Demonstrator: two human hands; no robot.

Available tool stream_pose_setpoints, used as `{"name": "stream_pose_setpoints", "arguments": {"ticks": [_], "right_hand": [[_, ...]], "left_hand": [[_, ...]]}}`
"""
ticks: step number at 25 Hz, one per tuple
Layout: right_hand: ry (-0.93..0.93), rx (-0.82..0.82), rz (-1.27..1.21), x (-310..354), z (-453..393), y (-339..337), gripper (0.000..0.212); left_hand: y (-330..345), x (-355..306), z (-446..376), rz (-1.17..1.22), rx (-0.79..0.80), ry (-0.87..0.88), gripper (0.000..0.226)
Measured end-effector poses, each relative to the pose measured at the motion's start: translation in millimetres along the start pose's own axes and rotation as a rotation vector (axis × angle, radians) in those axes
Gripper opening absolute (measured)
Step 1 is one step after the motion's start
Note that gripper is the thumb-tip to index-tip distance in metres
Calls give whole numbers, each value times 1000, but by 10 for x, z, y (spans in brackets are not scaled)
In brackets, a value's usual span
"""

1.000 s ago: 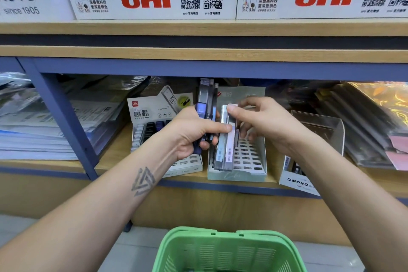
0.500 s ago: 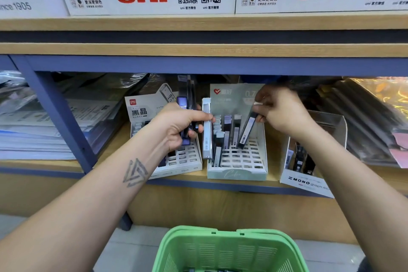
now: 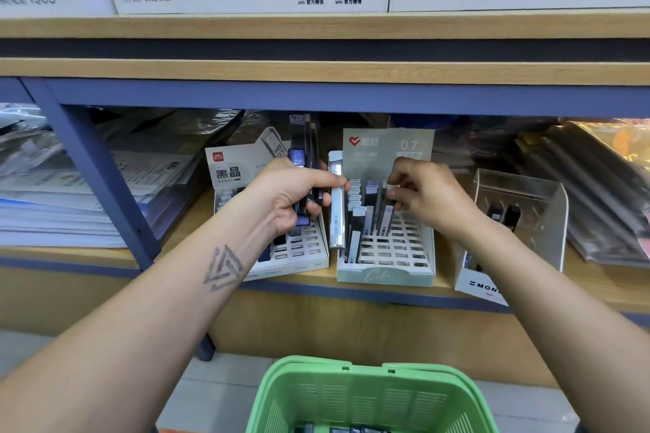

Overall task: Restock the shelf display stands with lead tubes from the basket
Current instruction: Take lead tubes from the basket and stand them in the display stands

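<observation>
Shelf [image 3: 316, 292] front edge carried the green stand [image 3: 387, 274]; right hand [image 3: 425, 193] pinched a lead tube [image 3: 388, 211] into it, left hand [image 3: 292, 197] gripped a bundle of tubes [image 3: 304, 165].

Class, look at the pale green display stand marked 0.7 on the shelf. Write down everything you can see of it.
The pale green display stand looks like printed cardboard. Its upright back card carries a red heart logo and "0.7"; its sloping white tray has rows of slots, most empty. Several lead tubes stand in the upper left slots. It sits on the wooden shelf between two other stands. The right hand pinches a tube over it.
</observation>
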State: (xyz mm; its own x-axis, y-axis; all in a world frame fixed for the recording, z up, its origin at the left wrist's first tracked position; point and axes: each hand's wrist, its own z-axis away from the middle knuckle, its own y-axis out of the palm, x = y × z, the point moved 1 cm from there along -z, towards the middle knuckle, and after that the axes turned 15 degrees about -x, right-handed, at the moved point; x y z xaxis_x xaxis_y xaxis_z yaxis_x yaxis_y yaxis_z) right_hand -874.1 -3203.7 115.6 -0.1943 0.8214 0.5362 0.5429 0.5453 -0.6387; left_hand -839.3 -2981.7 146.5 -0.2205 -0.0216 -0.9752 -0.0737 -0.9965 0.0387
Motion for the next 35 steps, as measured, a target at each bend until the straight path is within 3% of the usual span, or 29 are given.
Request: {"name": "stream_pose_setpoints", "arguments": {"ticks": [3, 7, 11, 14, 16, 18, 20, 23, 27, 35], "right_hand": [[-77, -51, 112, -7, 17, 45, 7], [-117, -56, 256, 2, 13, 54, 21], [-119, -4, 287, 47, 70, 26, 33], [82, -97, -57, 238, 32, -150, 34], [251, -32, -397, 406, 20, -228, 32], [301, 48, -544, 512, 48, -224, 24], [336, 51, -594, 497, 40, -264, 14], [346, -48, -444, 282, -64, -462, 13], [50, -171, 119, 20, -55, -393, 17], [47, -148, 27, -105, 0, -133, 12]], "left_hand": [[2, 10, -1, -8, 1, -1, 40], [18, 3, 30, -28, 14, -11, 11], [56, 12, 83, -37, 33, 9, 19], [112, 6, 134, -53, 68, 25, 20], [155, 14, 159, -69, 109, 27, 16], [226, 28, 190, -102, 150, 35, 13], [274, 50, 174, -97, 138, 24, 23], [248, 46, 109, -51, 80, -17, 39], [203, 46, 73, -32, 62, -21, 36], [210, 38, 104, -29, 96, -29, 38]]}}
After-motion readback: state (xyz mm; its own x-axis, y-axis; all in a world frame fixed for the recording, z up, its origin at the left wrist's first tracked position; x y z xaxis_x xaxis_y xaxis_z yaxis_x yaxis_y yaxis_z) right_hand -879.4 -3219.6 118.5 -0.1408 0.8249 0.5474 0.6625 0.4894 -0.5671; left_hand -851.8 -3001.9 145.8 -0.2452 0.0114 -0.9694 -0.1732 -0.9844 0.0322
